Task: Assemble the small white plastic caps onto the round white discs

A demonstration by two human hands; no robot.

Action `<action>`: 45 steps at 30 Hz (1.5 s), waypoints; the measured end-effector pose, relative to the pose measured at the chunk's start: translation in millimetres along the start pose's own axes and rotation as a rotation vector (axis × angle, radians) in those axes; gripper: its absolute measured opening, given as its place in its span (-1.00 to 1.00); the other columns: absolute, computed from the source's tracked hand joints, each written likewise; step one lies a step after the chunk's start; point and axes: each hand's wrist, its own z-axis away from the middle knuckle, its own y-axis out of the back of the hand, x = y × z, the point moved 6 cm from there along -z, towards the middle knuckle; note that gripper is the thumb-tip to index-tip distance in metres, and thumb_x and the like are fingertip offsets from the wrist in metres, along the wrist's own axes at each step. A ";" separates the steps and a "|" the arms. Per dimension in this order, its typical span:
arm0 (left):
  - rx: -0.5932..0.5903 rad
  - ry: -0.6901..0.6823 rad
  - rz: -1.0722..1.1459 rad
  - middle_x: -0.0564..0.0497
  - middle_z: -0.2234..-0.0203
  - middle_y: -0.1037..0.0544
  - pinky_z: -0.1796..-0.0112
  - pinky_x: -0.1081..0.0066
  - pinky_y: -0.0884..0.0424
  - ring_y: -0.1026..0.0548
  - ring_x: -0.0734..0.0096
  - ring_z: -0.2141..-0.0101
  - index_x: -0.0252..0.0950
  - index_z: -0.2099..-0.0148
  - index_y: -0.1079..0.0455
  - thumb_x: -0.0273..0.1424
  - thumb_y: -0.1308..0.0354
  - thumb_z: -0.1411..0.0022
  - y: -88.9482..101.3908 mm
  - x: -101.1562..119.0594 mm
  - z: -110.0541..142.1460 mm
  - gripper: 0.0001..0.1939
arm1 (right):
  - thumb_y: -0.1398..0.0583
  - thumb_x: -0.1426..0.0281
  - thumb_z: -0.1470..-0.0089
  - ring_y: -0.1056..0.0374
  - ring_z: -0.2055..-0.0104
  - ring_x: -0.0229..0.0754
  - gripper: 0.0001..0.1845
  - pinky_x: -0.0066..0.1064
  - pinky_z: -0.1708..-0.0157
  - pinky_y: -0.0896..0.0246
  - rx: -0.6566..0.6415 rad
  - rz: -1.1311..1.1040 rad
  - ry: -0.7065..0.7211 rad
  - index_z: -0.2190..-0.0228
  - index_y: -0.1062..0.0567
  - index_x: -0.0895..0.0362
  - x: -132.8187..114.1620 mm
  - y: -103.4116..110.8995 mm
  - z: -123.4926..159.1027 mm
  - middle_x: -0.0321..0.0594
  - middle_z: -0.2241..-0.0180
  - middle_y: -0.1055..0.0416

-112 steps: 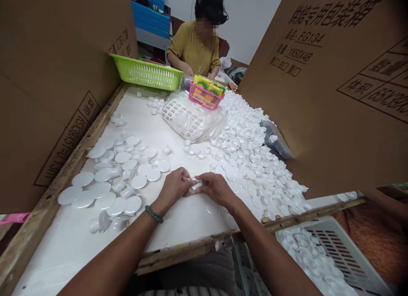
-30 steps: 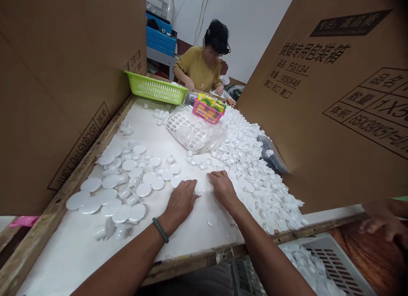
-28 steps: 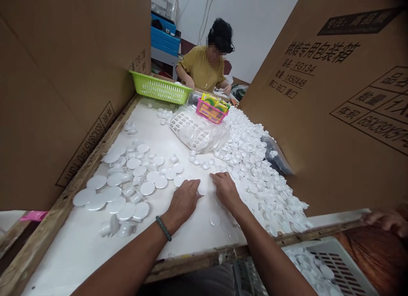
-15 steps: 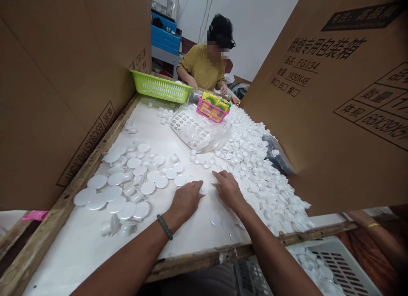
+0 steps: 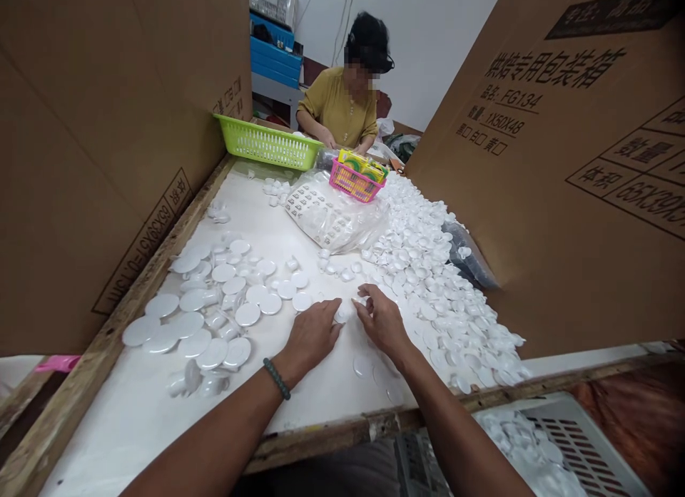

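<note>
My left hand (image 5: 315, 334), with a green bead bracelet on its wrist, holds a small white round plastic piece (image 5: 344, 311) between thumb and fingers just above the table. Close on its right, the thumb and forefinger of my right hand (image 5: 383, 321) are bent together at a small white piece (image 5: 361, 299), mostly hidden by the fingers. To the left lies a loose group of white plastic pieces with flat round discs (image 5: 247, 314). A large heap of small white plastic pieces (image 5: 422, 269) spreads along the right side.
Tall cardboard boxes (image 5: 561, 219) flank the white table (image 5: 300, 397), which has a wooden edge. Farther back are a clear bag (image 5: 326, 215), a pink basket (image 5: 356, 183) and a green basket (image 5: 267, 144). A person (image 5: 342, 108) sits opposite. A grey crate (image 5: 578, 433) stands below right.
My hands separated from their earlier joined grip and then drew near again. The right fingers, stretched half a second ago, are now bent in. Another person's arm at lower right has left view.
</note>
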 end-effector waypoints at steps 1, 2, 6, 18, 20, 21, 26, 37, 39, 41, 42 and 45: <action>0.003 -0.005 -0.005 -0.12 0.04 -0.42 0.10 0.29 -0.32 -0.38 0.23 0.06 -0.31 -0.12 -0.17 -0.31 0.02 -0.22 0.1 0.3 -0.1 -0.58 | -0.08 0.38 -0.09 -0.24 0.46 -0.28 -0.70 -0.41 0.40 -0.21 -0.004 -0.016 0.021 0.10 -0.31 0.13 -1.2 -1.4 0.5 -0.19 0.30 -0.34; 0.001 -0.010 -0.009 -0.12 0.03 -0.41 0.10 0.29 -0.32 -0.38 0.23 0.06 -0.31 -0.12 -0.17 -0.30 0.02 -0.22 -0.1 0.6 -0.3 -0.57 | -0.08 0.40 -0.08 -0.25 0.44 -0.28 -0.69 -0.41 0.37 -0.22 -0.013 -0.026 0.037 0.09 -0.32 0.12 -2.1 -2.9 1.1 -0.17 0.26 -0.32; -0.025 -0.006 -0.028 -0.11 0.08 -0.44 0.16 0.30 -0.34 -0.40 0.23 0.10 -0.29 -0.12 -0.18 -0.30 0.05 -0.24 -1.9 0.5 -1.0 -0.59 | -0.13 0.45 -0.05 -0.26 0.36 -0.24 -0.91 -0.43 0.36 -0.18 -0.037 0.014 0.035 0.33 -0.40 0.12 -1.0 -5.7 3.5 -0.23 0.35 -0.30; -0.036 0.032 -0.036 -0.11 0.14 -0.46 0.17 0.31 -0.32 -0.41 0.23 0.14 -0.28 -0.10 -0.18 -0.32 0.01 -0.22 -0.3 0.3 -2.2 -0.60 | -0.05 0.42 -0.16 -0.22 0.34 -0.23 -0.81 -0.42 0.33 -0.12 -0.036 0.027 0.086 0.49 -0.33 0.12 -13.9 -1.2 8.9 -0.26 0.43 -0.32; -0.032 0.039 -0.027 -0.11 0.15 -0.46 0.18 0.31 -0.32 -0.41 0.23 0.14 -0.29 -0.12 -0.14 -0.31 0.01 -0.22 -0.3 -0.5 -1.9 -0.57 | -0.05 0.45 -0.14 -0.23 0.33 -0.22 -0.82 -0.42 0.33 -0.13 -0.083 0.039 0.120 0.49 -0.34 0.12 -19.7 -7.1 7.9 -0.25 0.43 -0.34; -0.031 0.046 -0.021 -0.11 0.15 -0.46 0.18 0.31 -0.32 -0.41 0.24 0.15 -0.29 -0.14 -0.12 -0.30 0.02 -0.23 -0.6 -1.3 -1.8 -0.56 | -0.06 0.47 -0.13 -0.23 0.33 -0.22 -0.82 -0.42 0.34 -0.13 -0.112 0.054 0.135 0.50 -0.35 0.11 -22.0 -10.4 7.5 -0.25 0.43 -0.35; -0.037 0.063 0.001 -0.10 0.21 -0.49 0.19 0.34 -0.32 -0.43 0.27 0.17 -0.29 -0.14 -0.10 -0.26 0.04 -0.24 -1.1 -2.9 -2.6 -0.55 | -0.06 0.56 -0.08 -0.22 0.34 -0.22 -0.81 -0.44 0.39 -0.11 -0.194 0.129 0.191 0.50 -0.39 0.13 -28.0 -17.7 6.1 -0.24 0.45 -0.36; -0.069 0.093 0.008 -0.08 0.24 -0.51 0.27 0.36 -0.32 -0.45 0.25 0.21 -0.26 -0.14 -0.09 -0.32 0.03 -0.23 -2.6 -4.4 -4.3 -0.57 | -0.05 0.66 0.04 -0.21 0.41 -0.26 -0.75 -0.48 0.42 -0.07 -0.280 0.161 0.362 0.57 -0.41 0.14 -38.1 -20.2 -4.4 -0.26 0.53 -0.36; -0.070 0.093 0.014 -0.08 0.20 -0.50 0.24 0.35 -0.32 -0.44 0.25 0.18 -0.27 -0.14 -0.09 -0.34 0.03 -0.23 -3.7 -4.7 -4.3 -0.57 | -0.05 0.67 0.05 -0.20 0.41 -0.25 -0.75 -0.47 0.41 -0.08 -0.262 0.173 0.376 0.56 -0.41 0.14 -37.8 -20.3 -3.5 -0.26 0.54 -0.35; -0.049 0.077 0.031 -0.09 0.15 -0.49 0.21 0.35 -0.32 -0.43 0.26 0.14 -0.26 -0.13 -0.12 -0.36 0.03 -0.23 -3.0 -4.0 -4.0 -0.59 | -0.04 0.67 0.05 -0.20 0.41 -0.25 -0.75 -0.46 0.40 -0.09 -0.250 0.176 0.371 0.56 -0.41 0.14 -37.0 -21.0 -1.3 -0.25 0.53 -0.35; -0.031 0.063 0.047 -0.08 0.14 -0.48 0.19 0.35 -0.32 -0.43 0.27 0.13 -0.25 -0.11 -0.15 -0.36 0.03 -0.23 -1.8 -3.3 -3.7 -0.61 | -0.04 0.66 0.04 -0.20 0.41 -0.25 -0.75 -0.46 0.39 -0.09 -0.241 0.152 0.350 0.55 -0.41 0.14 -36.0 -20.9 -0.2 -0.25 0.53 -0.35; 0.023 0.024 0.125 -0.05 0.15 -0.48 0.20 0.37 -0.32 -0.43 0.29 0.14 -0.23 -0.02 -0.24 -0.35 0.02 -0.22 4.7 -0.8 -2.0 -0.69 | -0.07 0.55 -0.04 -0.25 0.37 -0.25 -0.80 -0.46 0.36 -0.12 -0.167 -0.048 0.201 0.54 -0.42 0.13 -28.5 -17.4 2.1 -0.27 0.50 -0.38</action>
